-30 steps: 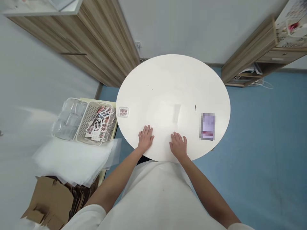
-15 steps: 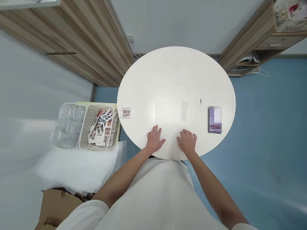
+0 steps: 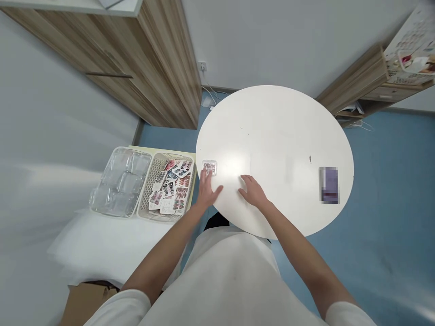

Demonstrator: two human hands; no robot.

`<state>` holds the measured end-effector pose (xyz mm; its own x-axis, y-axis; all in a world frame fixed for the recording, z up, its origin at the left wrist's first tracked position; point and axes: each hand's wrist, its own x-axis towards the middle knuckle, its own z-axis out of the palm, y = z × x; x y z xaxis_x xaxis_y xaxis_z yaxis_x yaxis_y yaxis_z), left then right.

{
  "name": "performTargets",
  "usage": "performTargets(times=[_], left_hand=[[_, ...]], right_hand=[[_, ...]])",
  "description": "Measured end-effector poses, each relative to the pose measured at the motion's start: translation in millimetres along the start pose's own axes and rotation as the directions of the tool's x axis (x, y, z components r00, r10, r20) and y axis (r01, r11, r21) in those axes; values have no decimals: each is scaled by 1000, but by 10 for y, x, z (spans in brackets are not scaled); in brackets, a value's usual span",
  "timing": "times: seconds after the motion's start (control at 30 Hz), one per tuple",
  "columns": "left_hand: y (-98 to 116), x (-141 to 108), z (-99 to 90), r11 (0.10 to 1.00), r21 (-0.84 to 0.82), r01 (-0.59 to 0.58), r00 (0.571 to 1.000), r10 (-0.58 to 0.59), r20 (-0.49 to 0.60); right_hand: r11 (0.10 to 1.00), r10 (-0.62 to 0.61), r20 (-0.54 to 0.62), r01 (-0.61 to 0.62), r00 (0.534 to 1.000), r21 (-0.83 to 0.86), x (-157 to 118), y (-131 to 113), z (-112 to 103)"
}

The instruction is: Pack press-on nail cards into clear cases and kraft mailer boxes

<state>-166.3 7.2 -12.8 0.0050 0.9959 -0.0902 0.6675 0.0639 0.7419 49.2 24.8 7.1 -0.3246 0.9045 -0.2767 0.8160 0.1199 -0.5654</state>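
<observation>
White table (image 3: 272, 117) open between right hand (image 3: 254, 192) and far edge.

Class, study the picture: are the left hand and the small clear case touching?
Cannot tell. The head view shows fingers of the left hand overlapping the near side of the small clear case, but any slight gap beneath them would be hidden.

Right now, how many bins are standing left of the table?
2: the outer bin holds clear packs; the inner bin, nearer the table, holds printed cards.
</observation>
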Motion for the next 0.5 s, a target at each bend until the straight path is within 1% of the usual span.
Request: performTargets(times=[0.03, 0.07, 0.13, 0.2, 0.3, 0.37, 0.43, 0.5], left_hand=[[-86, 64, -75, 997, -58, 54, 998, -56, -34], [-159, 119, -130, 989, -119, 91, 994, -97, -45], [-263, 197, -186, 958, -247, 147, 987, -158, -26], [-316, 237, -192, 899, -380, 218, 974, -227, 21], [-328, 258, -168, 811, -500, 304, 948, -311, 72], [-304, 262, -153, 790, -523, 319, 941, -332, 73], [-262, 262, -139, 766, -556, 323, 937, -342, 72], [-204, 258, -113, 726, -608, 322, 935, -346, 83]], right_hand=[[998, -18, 26, 17, 1000, 59, 123, -94, 70], [993, -31, 40, 26, 999, 119, 231, -178, 139], [968, -33, 52, 19, 998, 251, 394, -320, 265], [927, -27, 71, -1, 997, 374, 495, -430, 363], [855, -30, 117, -35, 993, 517, 565, -540, 463], [800, -12, 151, -81, 988, 594, 575, -580, 504], [748, 34, 173, -140, 984, 649, 561, -588, 521], [716, 80, 168, -174, 982, 676, 523, -555, 507]])
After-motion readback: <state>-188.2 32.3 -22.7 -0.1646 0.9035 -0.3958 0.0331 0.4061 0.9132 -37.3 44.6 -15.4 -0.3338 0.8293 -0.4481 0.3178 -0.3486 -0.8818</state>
